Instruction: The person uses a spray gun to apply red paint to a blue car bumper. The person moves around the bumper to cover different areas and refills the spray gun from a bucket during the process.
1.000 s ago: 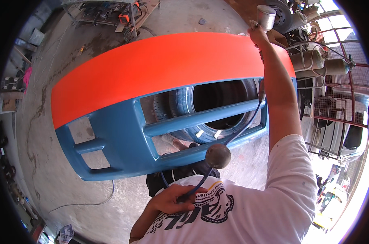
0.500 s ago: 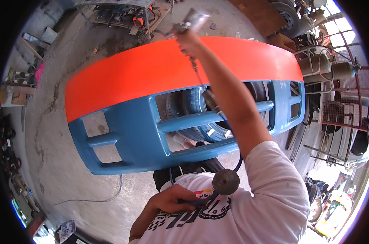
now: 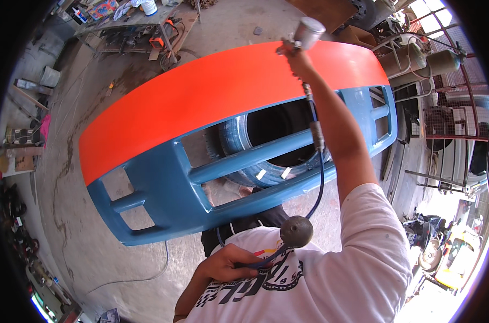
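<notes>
My right hand (image 3: pixel 299 63) is closed round a spray gun with a silver cup (image 3: pixel 309 33) on top, held over the right part of a large vehicle bumper (image 3: pixel 169 188). The bumper's upper band is bright orange and its lower, slotted part is blue. A dark blue air hose (image 3: pixel 321 180) with a metal coupling (image 3: pixel 316 135) hangs from the gun. Near my chest, my left hand (image 3: pixel 231 264) is wrapped round a length of blue hose. A round dark grey thing (image 3: pixel 297 231) covers part of the hose in front of my shirt.
Tyres (image 3: pixel 236 134) lie behind the bumper's openings. A work table (image 3: pixel 147 19) holding cans and rags stands at the far left, with tools beneath. Gas cylinders (image 3: pixel 435 67) and metal racks line the right side. Hose (image 3: pixel 142 281) trails across the concrete floor (image 3: pixel 67 215).
My right hand has carried the spray gun rightward along the orange band, and the hose has swung with it. The view has shifted a little. My left hand keeps its hold.
</notes>
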Demonstrator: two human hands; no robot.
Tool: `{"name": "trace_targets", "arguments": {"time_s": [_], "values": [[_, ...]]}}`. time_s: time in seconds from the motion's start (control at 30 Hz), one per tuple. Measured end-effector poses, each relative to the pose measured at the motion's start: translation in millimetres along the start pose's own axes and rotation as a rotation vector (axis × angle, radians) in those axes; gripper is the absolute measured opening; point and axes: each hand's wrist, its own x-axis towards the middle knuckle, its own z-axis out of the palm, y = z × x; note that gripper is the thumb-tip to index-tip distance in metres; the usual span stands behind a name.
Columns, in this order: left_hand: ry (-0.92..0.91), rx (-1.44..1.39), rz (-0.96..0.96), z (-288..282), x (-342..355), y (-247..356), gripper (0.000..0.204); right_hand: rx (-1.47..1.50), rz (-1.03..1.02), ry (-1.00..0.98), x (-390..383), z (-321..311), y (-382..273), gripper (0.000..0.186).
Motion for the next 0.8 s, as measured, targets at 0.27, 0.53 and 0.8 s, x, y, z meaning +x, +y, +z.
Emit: {"name": "trace_targets", "arguments": {"time_s": [0.27,0.53,0.8], "values": [[0.048,-0.013,-0.179,12,22,13,0.039,-0.295,0.184,0.24,22,-123,55,0.048],[0.055,0.046,-0.037,16,12,2,0.034,-0.068,0.024,-0.005,0,-46,16,0.047],[0.037,0.166,0.061,15,-18,-3,0.032,0.269,0.029,-0.292,-105,96,-126,0.026]]}}
